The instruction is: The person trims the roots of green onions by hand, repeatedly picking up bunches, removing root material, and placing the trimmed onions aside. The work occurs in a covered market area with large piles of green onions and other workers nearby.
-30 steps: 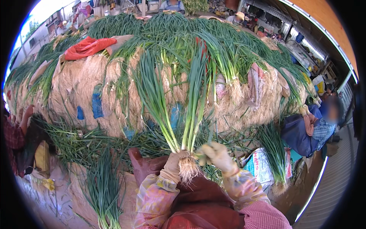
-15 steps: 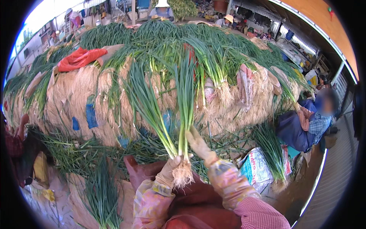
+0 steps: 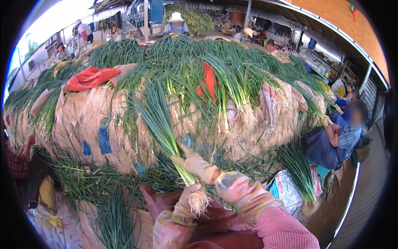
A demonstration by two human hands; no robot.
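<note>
A bunch of green onions (image 3: pixel 169 139) slants up and to the left in front of me, its pale roots (image 3: pixel 199 202) at the lower end. My left hand (image 3: pixel 186 201), in a beige glove, is closed round the white stems just above the roots. Against the right side of the stalks, higher up, lies my gloved right hand (image 3: pixel 198 164), its fingers stretched out and apart. Beyond both hands rises a big heap of green onions (image 3: pixel 159 50), with a thick wall of tan roots (image 3: pixel 89 110) facing me.
Loose green leaves (image 3: pixel 89 174) litter the foot of the heap. More green onions lie at lower left (image 3: pixel 116 220) and on a printed sack (image 3: pixel 286 191) at right. A person (image 3: pixel 346 135) sits at the right. Red cloth (image 3: pixel 93 78) drapes the heap. Other people work behind it.
The two spread parts of the bunch have come together into one, leaning left. My right hand has moved left and down along the stalks, while my left hand keeps its grip near the roots.
</note>
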